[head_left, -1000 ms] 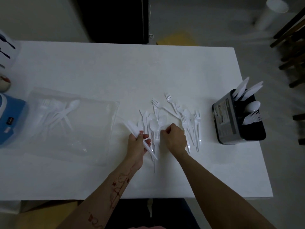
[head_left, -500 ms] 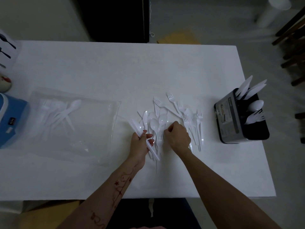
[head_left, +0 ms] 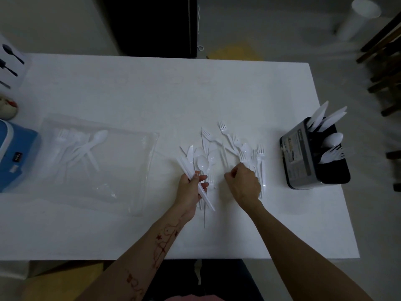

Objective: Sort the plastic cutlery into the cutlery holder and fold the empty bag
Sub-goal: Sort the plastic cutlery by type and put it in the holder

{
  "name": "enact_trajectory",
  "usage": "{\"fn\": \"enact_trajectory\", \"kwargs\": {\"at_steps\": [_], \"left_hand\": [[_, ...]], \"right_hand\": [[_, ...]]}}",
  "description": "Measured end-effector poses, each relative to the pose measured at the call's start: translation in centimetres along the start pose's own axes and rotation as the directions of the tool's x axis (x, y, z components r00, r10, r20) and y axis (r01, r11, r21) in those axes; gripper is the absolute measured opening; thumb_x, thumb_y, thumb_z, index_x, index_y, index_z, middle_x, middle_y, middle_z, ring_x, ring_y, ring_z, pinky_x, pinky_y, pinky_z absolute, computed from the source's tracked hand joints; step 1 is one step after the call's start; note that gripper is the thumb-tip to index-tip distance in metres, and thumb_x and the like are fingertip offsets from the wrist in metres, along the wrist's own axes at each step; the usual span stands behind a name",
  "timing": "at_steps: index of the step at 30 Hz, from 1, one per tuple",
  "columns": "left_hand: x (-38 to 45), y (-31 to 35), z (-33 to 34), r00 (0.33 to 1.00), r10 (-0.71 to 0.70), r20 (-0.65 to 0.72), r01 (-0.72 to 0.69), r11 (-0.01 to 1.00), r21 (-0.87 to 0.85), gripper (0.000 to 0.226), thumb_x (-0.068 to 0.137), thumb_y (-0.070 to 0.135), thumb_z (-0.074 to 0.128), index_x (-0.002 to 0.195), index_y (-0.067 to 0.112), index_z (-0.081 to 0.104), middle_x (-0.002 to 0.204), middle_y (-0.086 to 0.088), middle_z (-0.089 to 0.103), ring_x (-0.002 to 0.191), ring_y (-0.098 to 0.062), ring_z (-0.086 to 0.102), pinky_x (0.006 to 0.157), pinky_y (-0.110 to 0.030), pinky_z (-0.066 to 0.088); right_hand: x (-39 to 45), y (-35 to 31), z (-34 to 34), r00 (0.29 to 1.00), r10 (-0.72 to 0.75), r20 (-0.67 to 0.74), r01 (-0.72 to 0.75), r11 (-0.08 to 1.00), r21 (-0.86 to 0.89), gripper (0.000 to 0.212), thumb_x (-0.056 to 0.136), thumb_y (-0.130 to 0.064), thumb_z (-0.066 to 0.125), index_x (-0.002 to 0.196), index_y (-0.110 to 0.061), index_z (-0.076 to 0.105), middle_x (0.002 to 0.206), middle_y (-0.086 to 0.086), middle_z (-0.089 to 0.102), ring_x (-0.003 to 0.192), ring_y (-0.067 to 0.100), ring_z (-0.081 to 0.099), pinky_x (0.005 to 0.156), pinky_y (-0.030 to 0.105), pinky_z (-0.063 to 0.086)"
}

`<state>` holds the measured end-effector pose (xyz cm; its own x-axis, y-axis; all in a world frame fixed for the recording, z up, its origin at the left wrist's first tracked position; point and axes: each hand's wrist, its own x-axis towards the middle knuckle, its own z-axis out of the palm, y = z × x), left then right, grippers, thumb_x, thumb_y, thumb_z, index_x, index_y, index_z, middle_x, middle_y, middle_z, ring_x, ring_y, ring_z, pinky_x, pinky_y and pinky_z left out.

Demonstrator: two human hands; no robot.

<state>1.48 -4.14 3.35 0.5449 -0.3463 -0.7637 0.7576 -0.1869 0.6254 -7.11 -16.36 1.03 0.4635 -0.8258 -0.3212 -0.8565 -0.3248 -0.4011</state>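
On the table (head_left: 152, 94), left hand (head_left: 191, 190) gripping knives (head_left: 196, 181) (count unclear), right hand (head_left: 245, 183) curled, contents unclear.

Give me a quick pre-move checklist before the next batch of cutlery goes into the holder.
1. Left hand grips a bundle of knives: ok.
2. Right hand has picked a piece from the loose pile: cannot tell, fingers are curled over the pile and hide any grasp.
3. Cutlery holder stands upright at the right end of the table: ok.
4. Holder compartments sorted, knives at the back, a spoon in the middle, forks at the front: ok.
5. Plastic bag empty and ready to fold: not ok, cutlery is inside.
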Motion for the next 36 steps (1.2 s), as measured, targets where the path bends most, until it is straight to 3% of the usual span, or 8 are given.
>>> {"fn": "enact_trajectory", "kwargs": {"at_steps": [3,7,11,15,18,25,33,36], "left_hand": [[0.0,0.2,0.4,1.000,-0.009,0.007,0.009,1.000,-0.010,0.027,0.100,0.017,0.045,0.124,0.005,0.049,0.099,-0.002,0.065,0.084,-0.017,0.064,0.071,-0.027,0.051],[-0.2,0.3,1.2,0.997,-0.015,0.069,0.020,0.997,-0.071,0.034,0.100,0.025,0.046,0.129,0.008,0.048,0.115,-0.007,0.064,0.100,-0.023,0.064,0.075,-0.030,0.052],[0.0,0.5,1.6,0.996,-0.032,0.079,0.043,0.988,-0.146,0.036,0.098,0.028,0.050,0.124,0.003,0.052,0.118,-0.011,0.064,0.097,-0.024,0.065,0.080,-0.036,0.055],[0.4,0.6,0.9,0.993,0.045,-0.113,-0.053,0.997,-0.064,0.023,0.099,0.022,0.048,0.111,0.003,0.052,0.097,-0.007,0.064,0.082,-0.018,0.063,0.072,-0.031,0.053],[0.4,0.7,-0.3,0.983,0.089,-0.161,-0.092,0.996,-0.011,0.018,0.100,0.023,0.047,0.107,0.006,0.049,0.090,-0.003,0.060,0.075,-0.014,0.058,0.065,-0.026,0.049],[0.3,-0.1,-1.7,0.984,0.055,-0.171,-0.058,0.998,-0.014,0.021,0.100,0.021,0.046,0.112,0.004,0.049,0.088,-0.003,0.060,0.073,-0.014,0.056,0.066,-0.026,0.048],[0.1,-0.6,-2.2,0.987,0.037,-0.157,-0.043,0.998,-0.037,0.018,0.100,0.019,0.044,0.111,0.005,0.049,0.086,-0.003,0.059,0.072,-0.015,0.056,0.064,-0.025,0.047],[0.0,-0.6,-2.3,0.988,0.033,-0.152,-0.041,0.998,-0.046,0.016,0.101,0.019,0.044,0.110,0.006,0.048,0.086,-0.002,0.059,0.073,-0.014,0.056,0.065,-0.024,0.047]], "right_hand": [[-0.8,0.7,-1.3,0.987,-0.144,-0.075,0.150,0.985,0.089,0.013,0.094,-0.027,0.056,0.091,-0.015,0.052,0.072,0.000,0.061,0.057,0.013,0.056,0.051,0.022,0.040],[-2.0,1.0,-1.4,0.851,-0.522,-0.050,0.524,0.842,0.126,0.013,0.095,-0.031,0.060,0.092,-0.018,0.058,0.081,-0.007,0.068,0.064,0.007,0.062,0.059,0.025,0.056],[-2.9,0.7,-0.8,0.775,-0.632,0.013,0.620,0.764,0.178,0.027,0.094,-0.045,0.052,0.096,-0.022,0.066,0.088,-0.009,0.069,0.070,0.006,0.062,0.064,0.029,0.056],[-2.8,0.4,0.2,0.931,-0.365,-0.015,0.357,0.899,0.253,0.028,0.092,-0.051,0.055,0.094,-0.024,0.064,0.088,-0.011,0.065,0.074,0.006,0.063,0.066,0.024,0.055],[-2.2,-0.1,1.2,0.988,-0.090,0.122,0.063,0.976,0.209,0.035,0.084,-0.054,0.067,0.092,-0.020,0.063,0.085,-0.009,0.062,0.075,0.009,0.062,0.068,0.024,0.049],[-1.0,-0.9,2.1,0.971,-0.079,0.223,-0.012,0.925,0.379,0.025,0.086,-0.035,0.071,0.077,-0.019,0.054,0.073,-0.002,0.060,0.065,0.015,0.059,0.064,0.029,0.049],[3.1,0.4,-0.8,0.997,0.069,0.030,-0.075,0.927,0.368,0.019,0.093,-0.027,0.065,0.091,-0.010,0.056,0.085,0.010,0.067,0.078,0.029,0.067,0.078,0.042,0.057],[2.5,-0.2,-0.9,0.995,0.080,-0.056,-0.059,0.948,0.313,0.024,0.092,-0.025,0.067,0.107,-0.009,0.056,0.102,0.009,0.065,0.089,0.026,0.065,0.081,0.032,0.051]]}}
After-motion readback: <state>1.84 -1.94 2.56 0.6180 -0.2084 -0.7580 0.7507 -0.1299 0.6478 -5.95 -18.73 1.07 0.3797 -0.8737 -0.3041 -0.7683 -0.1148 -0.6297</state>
